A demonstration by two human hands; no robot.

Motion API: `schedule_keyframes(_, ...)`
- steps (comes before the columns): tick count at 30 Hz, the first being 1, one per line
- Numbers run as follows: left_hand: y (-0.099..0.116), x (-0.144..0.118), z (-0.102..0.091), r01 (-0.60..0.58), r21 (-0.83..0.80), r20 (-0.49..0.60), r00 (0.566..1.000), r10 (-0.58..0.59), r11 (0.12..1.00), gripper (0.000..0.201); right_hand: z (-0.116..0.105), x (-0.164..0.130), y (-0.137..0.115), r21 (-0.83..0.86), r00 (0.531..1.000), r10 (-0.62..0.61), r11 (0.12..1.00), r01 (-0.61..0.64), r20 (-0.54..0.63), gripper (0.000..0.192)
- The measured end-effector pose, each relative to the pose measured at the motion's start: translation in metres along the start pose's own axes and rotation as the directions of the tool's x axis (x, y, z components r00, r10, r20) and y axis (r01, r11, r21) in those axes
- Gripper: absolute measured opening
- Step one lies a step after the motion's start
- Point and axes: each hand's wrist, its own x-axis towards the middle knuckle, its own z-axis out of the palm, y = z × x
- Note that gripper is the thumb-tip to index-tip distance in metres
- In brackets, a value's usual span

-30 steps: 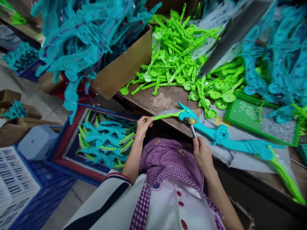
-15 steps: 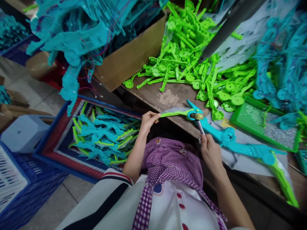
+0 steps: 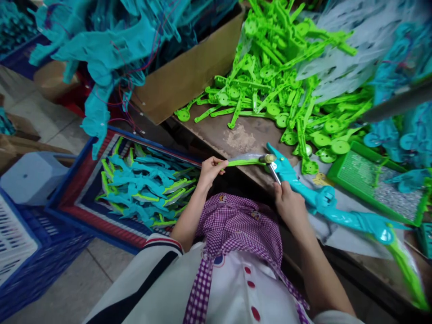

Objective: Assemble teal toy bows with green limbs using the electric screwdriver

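Note:
My left hand pinches the tip of a narrow green plastic arm, which has a clear strip along its upper side. Its far end meets a long blue plastic part that lies along the bench edge. My right hand is wrapped round the metal handle of a small hammer with a yellowish head. The hammer head covers the spot where green and blue meet, so I cannot tell if it touches. Another green arm is at the blue part's right end.
Loose green arms are heaped at the back. A green tray of tiny metal pieces stands right. Left are a cardboard box with blue parts and a crate of blue-green pieces. A dark pole crosses the right side.
The hammer head has shifted left over the joint with my right hand. The dark pole has swung right, away from the green heap. My left hand keeps its pinch.

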Motion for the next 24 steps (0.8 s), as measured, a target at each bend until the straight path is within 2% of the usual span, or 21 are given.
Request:
schedule_keyframes(2,-0.001,0.000,0.000,0.001,0.009,0.015,1.000,-0.001,1.000,0.034,-0.002,0.001,0.000,-0.048,0.999,-0.034,0.998,0.036,0.034,0.034)
schedule_keyframes(6,-0.004,0.002,-0.001,-0.019,0.007,0.023,1.000,0.019,1.000,0.036,-0.005,-0.005,-0.017,0.014,0.992,-0.118,0.993,0.119,-0.049,0.043)
schedule_keyframes(10,-0.007,0.002,-0.002,-0.042,0.032,0.010,0.999,0.041,0.999,0.036,0.006,-0.002,-0.032,-0.028,0.973,-0.170,0.984,0.176,0.157,0.042)
schedule_keyframes(12,-0.006,0.002,-0.003,-0.042,0.040,0.007,0.999,0.041,0.998,0.038,0.004,-0.001,-0.031,-0.007,0.965,-0.189,0.981,0.193,0.180,0.043)
schedule_keyframes(14,-0.005,0.002,-0.004,-0.040,0.041,0.013,0.999,0.039,0.998,0.041,-0.009,-0.003,-0.033,0.115,0.973,-0.227,0.969,0.221,0.042,0.047)
schedule_keyframes(16,-0.004,0.002,-0.004,-0.040,0.057,0.015,0.999,0.039,0.998,0.043,-0.031,-0.004,-0.044,0.293,0.953,-0.189,0.921,0.255,-0.235,0.048)
schedule_keyframes(17,-0.004,0.002,-0.004,-0.043,0.071,0.020,0.999,0.042,0.997,0.044,-0.044,-0.004,-0.052,0.388,0.907,-0.103,0.880,0.275,-0.409,0.047)
schedule_keyframes(18,-0.003,0.001,-0.004,-0.053,0.086,0.025,0.998,0.051,0.995,0.044,-0.055,-0.002,-0.059,0.478,0.830,0.026,0.828,0.295,-0.557,0.045)
schedule_keyframes(19,-0.003,0.000,-0.004,-0.076,0.095,0.031,0.997,0.073,0.993,0.045,-0.066,0.001,-0.064,0.557,0.718,0.187,0.766,0.320,-0.671,0.043)
schedule_keyframes(20,-0.002,-0.002,-0.004,-0.113,0.095,0.038,0.993,0.110,0.989,0.046,-0.074,0.004,-0.064,0.620,0.604,0.340,0.705,0.344,-0.721,0.040)
schedule_keyframes(21,-0.001,-0.005,-0.005,-0.160,0.092,0.052,0.987,0.155,0.983,0.049,-0.082,0.007,-0.057,0.663,0.527,0.445,0.660,0.353,-0.724,0.037)
schedule_keyframes(22,0.000,-0.008,-0.006,-0.210,0.092,0.071,0.976,0.204,0.973,0.053,-0.087,0.009,-0.042,0.692,0.482,0.514,0.638,0.338,-0.709,0.034)
schedule_keyframes(24,0.003,-0.016,-0.010,-0.301,0.111,0.110,0.951,0.289,0.947,0.059,-0.095,0.010,0.007,0.713,0.475,0.565,0.665,0.223,-0.675,0.028)
